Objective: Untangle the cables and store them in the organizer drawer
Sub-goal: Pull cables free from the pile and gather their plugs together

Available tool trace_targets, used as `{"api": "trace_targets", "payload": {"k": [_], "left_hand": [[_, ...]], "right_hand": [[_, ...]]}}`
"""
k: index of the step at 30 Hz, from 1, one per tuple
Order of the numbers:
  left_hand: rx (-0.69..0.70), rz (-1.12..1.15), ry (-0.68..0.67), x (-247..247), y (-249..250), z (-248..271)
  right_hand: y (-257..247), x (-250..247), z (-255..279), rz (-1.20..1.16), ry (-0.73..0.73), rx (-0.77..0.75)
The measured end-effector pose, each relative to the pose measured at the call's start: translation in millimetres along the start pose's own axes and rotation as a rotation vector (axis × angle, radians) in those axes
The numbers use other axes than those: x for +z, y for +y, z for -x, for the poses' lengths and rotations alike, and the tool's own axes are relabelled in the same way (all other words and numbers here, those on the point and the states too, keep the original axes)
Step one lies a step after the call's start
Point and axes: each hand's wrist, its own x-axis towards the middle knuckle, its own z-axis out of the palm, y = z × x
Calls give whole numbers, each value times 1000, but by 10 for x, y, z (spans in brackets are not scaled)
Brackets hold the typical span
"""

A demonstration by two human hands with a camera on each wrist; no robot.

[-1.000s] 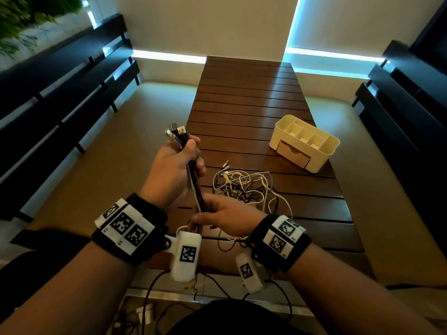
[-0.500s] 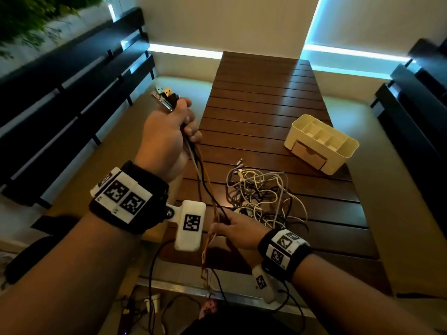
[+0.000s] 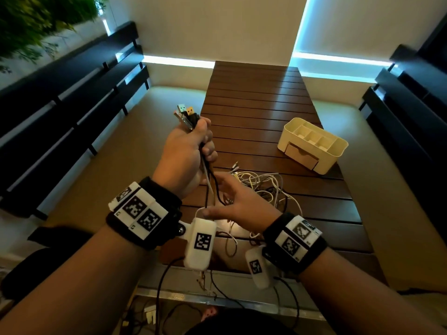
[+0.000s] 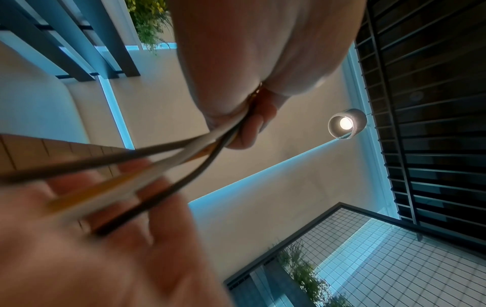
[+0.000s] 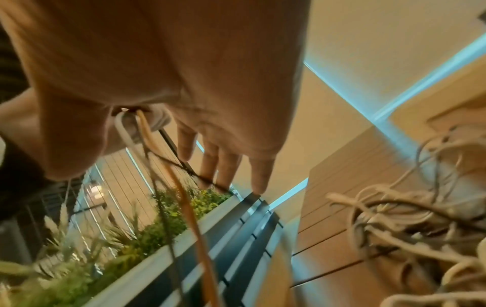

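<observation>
Tangled white cables [image 3: 263, 189] lie on the slats near the closed-drawer cream organizer [image 3: 312, 146].

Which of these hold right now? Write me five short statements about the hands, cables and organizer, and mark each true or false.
1. The left hand grips a bunch of cables with the plugs sticking up. True.
2. The organizer stands on the floor. False: it stands on the wooden table.
3. The organizer's drawer looks pushed in. True.
4. All cables are off the table. False: a tangled pile lies on it.
5. The right hand grips the organizer. False: its fingers are spread at the hanging cables.
</observation>
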Motion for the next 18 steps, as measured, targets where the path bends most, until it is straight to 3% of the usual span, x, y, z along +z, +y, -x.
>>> {"api": "trace_targets", "payload": {"k": [2,5,8,12,14,18], "left_hand": [[-9,3,-18,67,-24,42],[-3,-12,-28,97,-18,70],[0,4,-27,41,17,47],[24,48,18,-81,81,-50],[18,24,21,-133,72,-69],[-42,-97,5,-233,-72,-1]], "right_hand": [[-56,117,-77,-66,-21,-24],[13,267,-150,49,22,-24],[208,311,-119,-18,33,51],[539,428,93,159,-192,304],[667,467,178,118,-333,438],[820,321,83,326,-401,370]]}}
